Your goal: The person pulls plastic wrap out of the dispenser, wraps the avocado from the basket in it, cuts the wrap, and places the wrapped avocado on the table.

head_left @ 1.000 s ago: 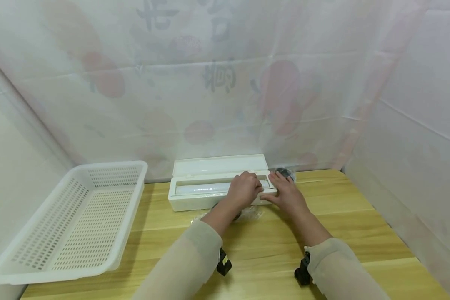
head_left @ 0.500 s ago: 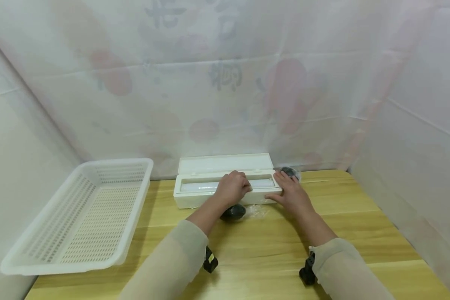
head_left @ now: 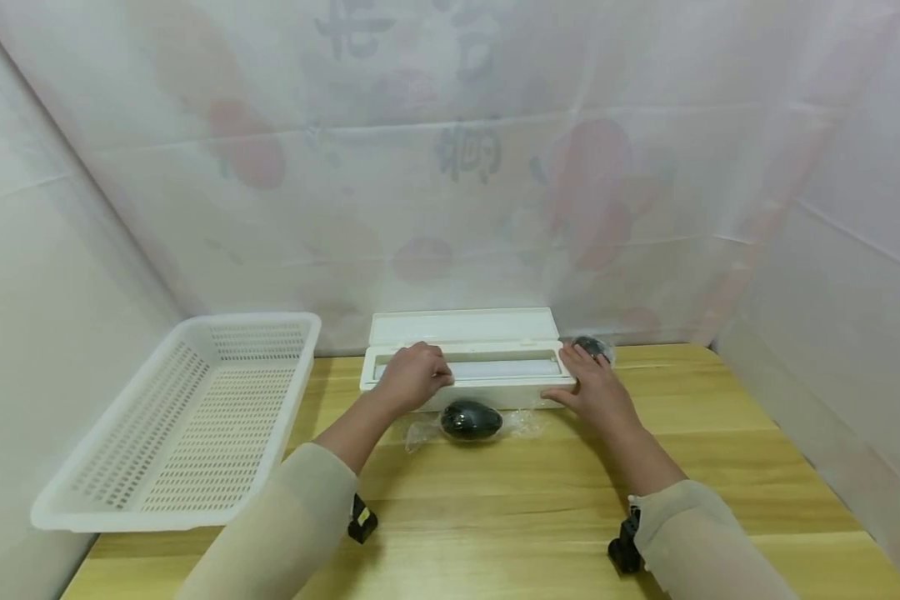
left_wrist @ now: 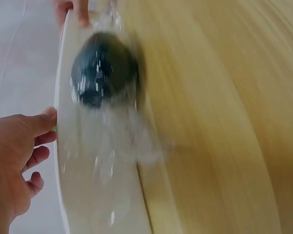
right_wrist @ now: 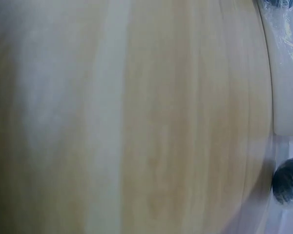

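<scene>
A long white cling film dispenser [head_left: 510,394] stands at the back of the table, its lid [head_left: 461,327] raised and a white roll inside. My left hand [head_left: 407,379] is at its front top edge, left of the middle. In the left wrist view, thumb and forefinger pinch a small green slider [left_wrist: 54,128] at that edge. My right hand [head_left: 598,393] holds the dispenser's right end, fingers over the top and thumb on the front. Before the dispenser lies a dark, avocado-like fruit [head_left: 471,420] in clear film, the film spreading out on both sides.
Behind the right hand is a second film-wrapped dark fruit [head_left: 592,349], next to the dispenser's right end. A white slotted plastic basket [head_left: 309,350] stands at the table's left. White printed sheeting [head_left: 450,233] hangs close behind. Wooden tabletop [head_left: 495,517] extends in front.
My left hand has slid left along the dispenser's front edge, from near the right end to left of the middle, uncovering the wrapped fruit. The right hand keeps its place on the dispenser.
</scene>
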Motion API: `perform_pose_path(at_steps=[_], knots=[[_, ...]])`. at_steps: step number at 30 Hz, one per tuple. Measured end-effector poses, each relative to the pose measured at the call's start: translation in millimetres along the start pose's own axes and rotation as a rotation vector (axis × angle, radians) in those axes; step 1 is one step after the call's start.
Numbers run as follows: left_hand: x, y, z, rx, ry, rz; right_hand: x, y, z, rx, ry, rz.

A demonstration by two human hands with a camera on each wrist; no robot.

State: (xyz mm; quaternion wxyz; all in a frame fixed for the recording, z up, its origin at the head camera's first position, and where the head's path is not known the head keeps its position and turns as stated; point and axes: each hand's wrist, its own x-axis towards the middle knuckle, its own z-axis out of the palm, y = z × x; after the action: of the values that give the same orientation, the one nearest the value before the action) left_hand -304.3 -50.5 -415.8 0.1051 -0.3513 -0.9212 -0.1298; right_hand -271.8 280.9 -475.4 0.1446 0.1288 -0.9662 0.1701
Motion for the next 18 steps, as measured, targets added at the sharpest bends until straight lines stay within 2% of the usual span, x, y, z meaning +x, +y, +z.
perform_pose_path(at_steps=[5,11,15,18], knots=[[-19.6,-28.0,-17.9,0.034,-0.036,-0.027,0.6,2.8,0.6,-0.002,-0.003,0.012],[-38.7,-57.5,-40.6,0.084,-0.088,-0.019,0.5,6.3,0.9,-0.005,-0.015,0.025],[-47.2,-69.9,-48.9,0.104,-0.105,-0.023,-0.6,7.4,1.9,-0.003,-0.012,0.026],[-49.6,-72.1,-50.4,0.127,-0.105,-0.023,-0.7,8.4,3.6,-0.004,-0.011,0.025]])
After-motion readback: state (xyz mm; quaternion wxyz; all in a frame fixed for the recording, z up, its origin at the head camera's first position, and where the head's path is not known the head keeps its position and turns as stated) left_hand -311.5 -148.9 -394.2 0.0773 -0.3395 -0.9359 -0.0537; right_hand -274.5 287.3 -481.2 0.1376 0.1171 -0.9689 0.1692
